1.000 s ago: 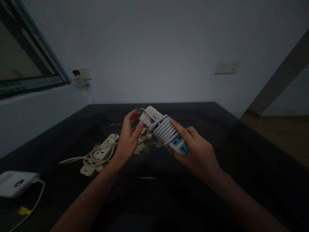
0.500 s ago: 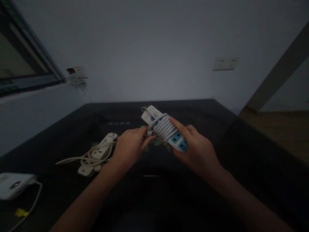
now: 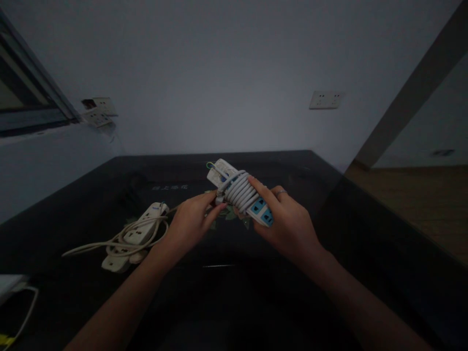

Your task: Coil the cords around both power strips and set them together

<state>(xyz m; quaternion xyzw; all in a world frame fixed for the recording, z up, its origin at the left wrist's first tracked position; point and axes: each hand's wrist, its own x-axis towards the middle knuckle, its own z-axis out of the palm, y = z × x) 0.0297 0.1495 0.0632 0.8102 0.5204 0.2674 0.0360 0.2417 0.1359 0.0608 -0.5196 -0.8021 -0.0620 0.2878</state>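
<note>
A white power strip (image 3: 263,214) with blue sockets is held at a slant over the dark table, its far end pointing up and left. Its grey-white cord (image 3: 241,191) is wound around the middle in several close turns. My right hand (image 3: 287,217) wraps the near end, with the thumb side resting by the coils. With thumb and fingers, my left hand (image 3: 193,214) pinches the plug (image 3: 220,197) at the left side of the coils; the fingertips partly hide it. A small yellow-green loop (image 3: 210,165) sticks out at the strip's far end.
Left of my left forearm, a second white power strip (image 3: 141,231) lies on the black table (image 3: 234,302) under its own loose cord. A white device (image 3: 10,285) with a cable is cut off at the left edge. Wall sockets (image 3: 326,100) sit behind the table.
The whole view has shifted, so that the table and wall things appear further left. Both hands keep their hold on the corded power strip, with little change in their grip.
</note>
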